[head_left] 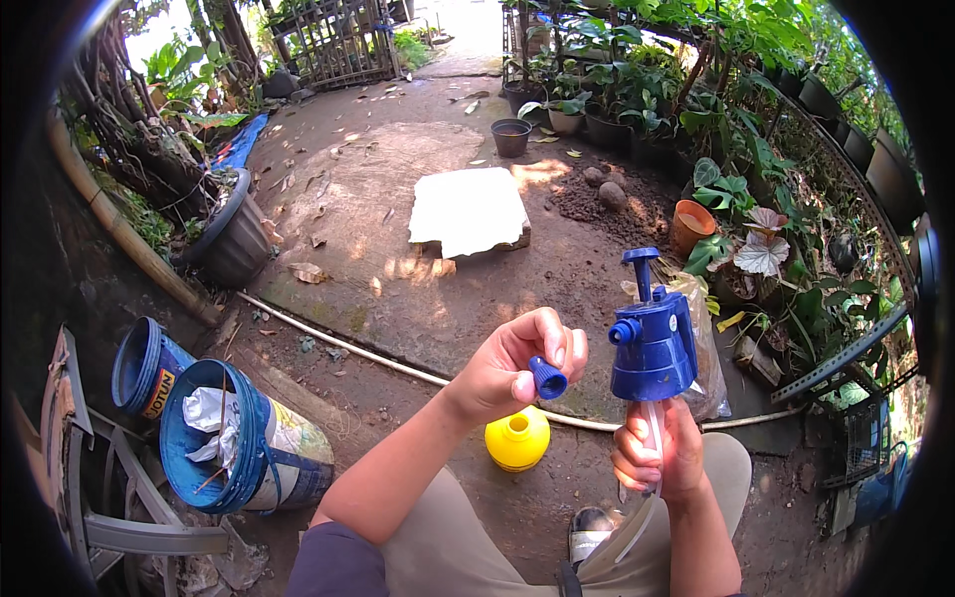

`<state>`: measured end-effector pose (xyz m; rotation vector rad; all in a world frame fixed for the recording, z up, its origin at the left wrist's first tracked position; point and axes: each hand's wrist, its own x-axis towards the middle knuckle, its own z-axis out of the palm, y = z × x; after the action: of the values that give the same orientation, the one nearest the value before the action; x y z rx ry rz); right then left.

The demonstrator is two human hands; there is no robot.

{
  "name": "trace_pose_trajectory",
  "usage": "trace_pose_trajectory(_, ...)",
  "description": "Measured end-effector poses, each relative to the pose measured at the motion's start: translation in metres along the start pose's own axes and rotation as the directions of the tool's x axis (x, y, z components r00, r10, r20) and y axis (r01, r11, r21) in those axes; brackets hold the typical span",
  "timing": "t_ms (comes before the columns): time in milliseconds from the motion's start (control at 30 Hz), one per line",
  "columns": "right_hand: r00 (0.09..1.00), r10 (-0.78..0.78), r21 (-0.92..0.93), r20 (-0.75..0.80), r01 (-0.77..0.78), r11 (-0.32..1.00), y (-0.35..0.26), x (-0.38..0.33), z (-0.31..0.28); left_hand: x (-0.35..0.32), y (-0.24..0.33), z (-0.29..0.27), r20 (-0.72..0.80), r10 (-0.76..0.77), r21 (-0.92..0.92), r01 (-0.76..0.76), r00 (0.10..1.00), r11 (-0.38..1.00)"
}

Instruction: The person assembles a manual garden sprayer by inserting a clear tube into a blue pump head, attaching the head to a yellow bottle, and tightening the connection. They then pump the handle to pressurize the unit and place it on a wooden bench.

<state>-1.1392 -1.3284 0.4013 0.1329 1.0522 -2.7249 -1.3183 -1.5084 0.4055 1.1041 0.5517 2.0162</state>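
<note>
My left hand (502, 363) pinches a small ribbed blue nozzle cap (548, 380) between thumb and fingers, its open end facing down and right. Around the clear tube and stem below a blue pump sprayer head (652, 350), my right hand (662, 450) is closed. The head is held upright, plunger on top, its threaded spout pointing left toward the cap; the two are apart. A pale dip tube (637, 532) hangs below my right hand. Between my knees and beyond them, a round yellow sprayer bottle (518, 446) stands on the ground with its neck uncovered.
Blue buckets (214, 438) stand at the left, one holding white scraps, beside a grey chair frame (149, 532). A white-topped slab (470, 211) lies ahead. A thin pale pipe (348, 346) crosses the ground. Potted plants and a terracotta pot (689, 227) line the right; a clear bag (706, 343) is behind the sprayer head.
</note>
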Motion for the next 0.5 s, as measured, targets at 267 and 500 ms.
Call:
trace_pose_trajectory(267,1.000,-0.005,-0.069,0.003,0.005,0.998,0.004,0.004,-0.009,0.001,0.001,-0.004,-0.122,-0.079,-0.002,0.079,0.989,0.997)
trace_pose_trajectory(500,0.974,-0.168,-0.466,-0.152,0.079,0.881,0.001,0.010,0.007,0.004,-0.005,-0.009,-0.233,-0.195,0.065,0.215,0.953,0.974)
